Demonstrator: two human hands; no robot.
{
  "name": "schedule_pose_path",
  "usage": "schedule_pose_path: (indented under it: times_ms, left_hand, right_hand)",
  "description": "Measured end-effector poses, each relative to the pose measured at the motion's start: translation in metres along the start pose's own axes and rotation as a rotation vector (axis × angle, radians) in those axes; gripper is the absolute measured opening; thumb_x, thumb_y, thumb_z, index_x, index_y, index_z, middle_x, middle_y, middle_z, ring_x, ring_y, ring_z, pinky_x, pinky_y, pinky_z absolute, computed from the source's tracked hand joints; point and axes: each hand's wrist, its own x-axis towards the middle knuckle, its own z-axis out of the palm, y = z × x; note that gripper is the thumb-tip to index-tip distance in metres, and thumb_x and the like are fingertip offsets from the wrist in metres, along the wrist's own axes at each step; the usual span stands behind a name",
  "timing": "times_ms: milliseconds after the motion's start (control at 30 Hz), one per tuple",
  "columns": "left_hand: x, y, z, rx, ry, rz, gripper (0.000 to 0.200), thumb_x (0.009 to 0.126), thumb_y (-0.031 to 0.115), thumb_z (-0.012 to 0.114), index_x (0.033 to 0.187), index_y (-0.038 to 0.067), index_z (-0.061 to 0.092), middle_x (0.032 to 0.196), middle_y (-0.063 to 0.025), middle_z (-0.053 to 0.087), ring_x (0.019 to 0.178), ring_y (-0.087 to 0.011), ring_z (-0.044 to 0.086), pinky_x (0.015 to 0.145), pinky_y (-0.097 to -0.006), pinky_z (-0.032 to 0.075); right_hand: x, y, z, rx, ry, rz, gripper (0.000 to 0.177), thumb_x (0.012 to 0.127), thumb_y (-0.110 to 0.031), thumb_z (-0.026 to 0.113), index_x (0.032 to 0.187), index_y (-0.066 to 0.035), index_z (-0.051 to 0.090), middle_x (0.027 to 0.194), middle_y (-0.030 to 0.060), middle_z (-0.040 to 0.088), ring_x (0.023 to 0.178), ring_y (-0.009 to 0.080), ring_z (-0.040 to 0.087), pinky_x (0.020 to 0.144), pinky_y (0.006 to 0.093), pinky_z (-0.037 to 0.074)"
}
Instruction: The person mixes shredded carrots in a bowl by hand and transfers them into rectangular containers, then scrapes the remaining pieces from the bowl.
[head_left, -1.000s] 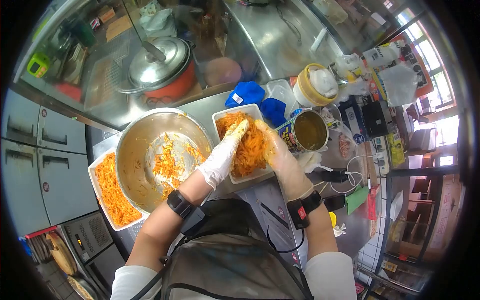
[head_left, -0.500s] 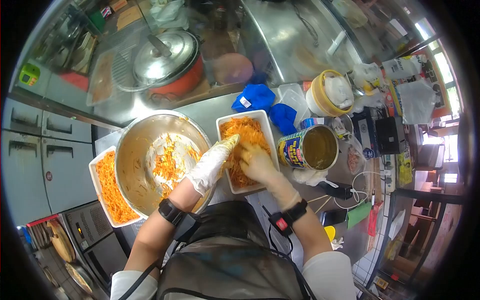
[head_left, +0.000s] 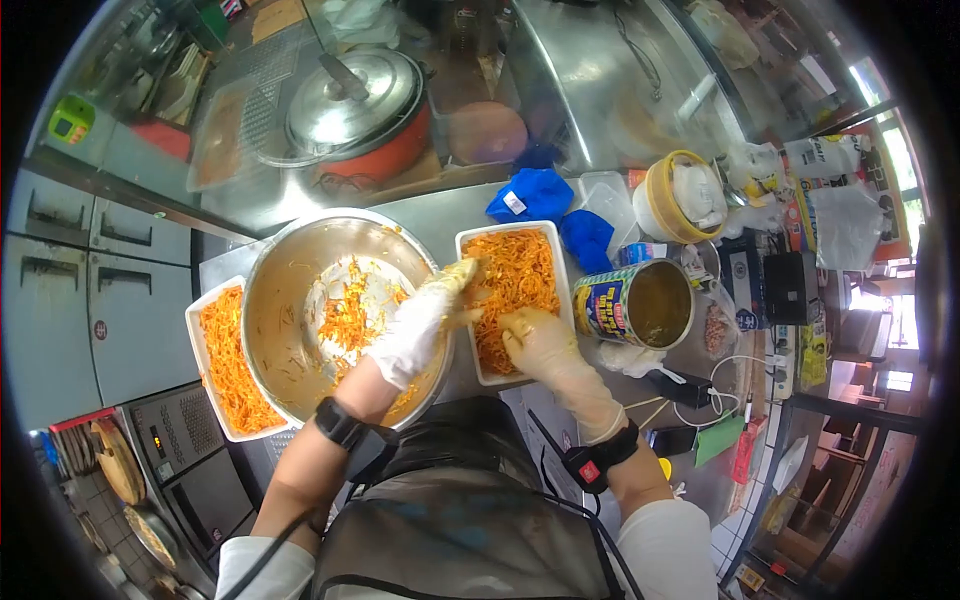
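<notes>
Both my hands wear thin, pale disposable gloves with orange smears. My left hand (head_left: 425, 318) is at the left rim of a white rectangular tray (head_left: 566, 282), between it and a large steel bowl (head_left: 262, 325). Its fingers point at the tray, with the thumb apart and nothing seen held. My right hand (head_left: 545, 350) rests at the tray's lower right, fingers loosely bent and touching the shredded carrot (head_left: 520, 275). The tray is filled with these orange shreds. More shreds (head_left: 345, 315) lie scattered on the bowl's bottom and smeared along its wall.
Another white tray of shreds (head_left: 240, 375) sits left of the bowl, partly under it. Right of my tray stand an open tin can (head_left: 635, 305), blue cloth (head_left: 530, 195) and a yellow-rimmed tub (head_left: 680, 195). A lidded red pot (head_left: 375, 150) is behind glass.
My hands have drawn apart: the right moved down toward the tray's near edge, the left back to its left rim. The heaped shreds now lie flatter. The whole view has shifted slightly.
</notes>
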Motion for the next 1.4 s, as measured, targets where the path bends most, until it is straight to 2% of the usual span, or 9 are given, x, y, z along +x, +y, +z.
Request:
schedule_pose_path:
  times_ms: [133, 333, 433, 667, 767, 933, 1167, 1267, 1400]
  left_hand:
    - [0.027, -0.027, 0.027, -0.208, 0.045, -0.037, 0.058, 0.097, 0.048, 0.043, 0.137, 0.007, 0.04, 0.133, -0.0119, 0.047, 0.116, -0.0272, 0.049, 0.098, -0.0422, 0.041]
    - [0.028, -0.031, 0.03, -0.48, -0.128, -0.127, 0.061, 0.094, 0.059, 0.038, 0.13, 0.01, 0.045, 0.119, -0.0125, 0.055, 0.106, -0.0272, 0.055, 0.087, -0.046, 0.049]
    - [0.048, -0.047, 0.011, -0.334, -0.253, -0.372, 0.083, 0.085, 0.077, 0.026, 0.134, 0.012, 0.042, 0.118, -0.0122, 0.055, 0.104, -0.0288, 0.056, 0.083, -0.0482, 0.048]
    - [0.041, -0.051, 0.008, -0.286, -0.147, -0.215, 0.085, 0.086, 0.075, 0.025, 0.14, 0.01, 0.035, 0.126, -0.011, 0.053, 0.109, -0.025, 0.053, 0.09, -0.0419, 0.043]
    - [0.027, -0.047, 0.005, -0.212, -0.193, -0.257, 0.079, 0.09, 0.068, 0.032, 0.141, 0.008, 0.036, 0.133, -0.0133, 0.049, 0.121, -0.0258, 0.047, 0.104, -0.0436, 0.033]
    - [-0.053, 0.006, -0.044, 0.139, -0.189, 0.05, 0.059, 0.098, 0.051, 0.036, 0.138, 0.009, 0.044, 0.137, -0.0135, 0.048, 0.126, -0.0235, 0.044, 0.104, -0.0393, 0.034]
    - [-0.035, 0.014, -0.214, 0.46, 0.483, 0.284, 0.036, 0.093, 0.023, 0.054, 0.121, 0.003, 0.058, 0.118, -0.0122, 0.06, 0.106, -0.0175, 0.055, 0.091, -0.0314, 0.043]
    - [-0.01, 0.002, -0.253, 0.869, 0.615, 0.107, 0.04, 0.08, 0.027, 0.056, 0.111, 0.002, 0.062, 0.108, -0.0219, 0.064, 0.101, -0.0325, 0.061, 0.087, -0.0356, 0.047]
    - [0.002, -0.043, -0.264, 1.504, 0.075, 0.022, 0.028, 0.074, 0.021, 0.056, 0.093, 0.005, 0.069, 0.094, -0.0181, 0.068, 0.086, -0.0294, 0.065, 0.076, -0.0378, 0.049]
  right_hand:
    - [0.001, -0.013, -0.021, 0.231, 0.351, 0.08, 0.014, 0.083, -0.017, 0.056, 0.086, -0.007, 0.065, 0.088, 0.0137, 0.065, 0.082, 0.0352, 0.061, 0.073, 0.0436, 0.05]
    - [0.01, -0.051, -0.025, 0.385, 0.748, -0.249, 0.015, 0.083, -0.009, 0.057, 0.098, -0.006, 0.06, 0.098, 0.0154, 0.061, 0.089, 0.0357, 0.059, 0.076, 0.0431, 0.048]
    - [0.036, 0.006, 0.018, 0.315, 0.257, 0.164, 0.023, 0.083, -0.011, 0.057, 0.106, -0.007, 0.061, 0.106, 0.0149, 0.059, 0.097, 0.0347, 0.058, 0.082, 0.0413, 0.048]
    - [0.011, -0.003, 0.014, 0.314, 0.5, -0.005, 0.023, 0.081, -0.01, 0.057, 0.103, -0.008, 0.063, 0.103, 0.0135, 0.06, 0.097, 0.033, 0.058, 0.082, 0.0413, 0.048]
    - [0.009, 0.023, 0.026, -0.133, 0.223, 0.242, 0.021, 0.079, -0.012, 0.058, 0.099, -0.01, 0.064, 0.094, 0.0126, 0.062, 0.086, 0.0337, 0.061, 0.074, 0.0444, 0.05]
    - [0.002, -0.021, -0.02, 0.138, 0.557, 0.037, 0.018, 0.082, -0.008, 0.056, 0.097, -0.009, 0.065, 0.095, 0.0115, 0.065, 0.088, 0.0326, 0.063, 0.076, 0.0394, 0.051]
    - [0.156, -0.151, 0.027, 0.163, -0.056, -0.181, 0.029, 0.085, -0.026, 0.055, 0.109, -0.014, 0.065, 0.111, 0.0127, 0.063, 0.102, 0.031, 0.06, 0.088, 0.0401, 0.048]
    - [0.226, -0.167, 0.077, 0.065, -0.12, -0.179, 0.033, 0.083, -0.029, 0.056, 0.11, -0.013, 0.064, 0.116, 0.0138, 0.062, 0.107, 0.0312, 0.058, 0.092, 0.0398, 0.046]
    - [0.206, -0.179, 0.113, 0.012, -0.392, -0.253, 0.033, 0.082, -0.032, 0.056, 0.109, -0.015, 0.065, 0.115, 0.0148, 0.063, 0.108, 0.0333, 0.058, 0.093, 0.0419, 0.045]
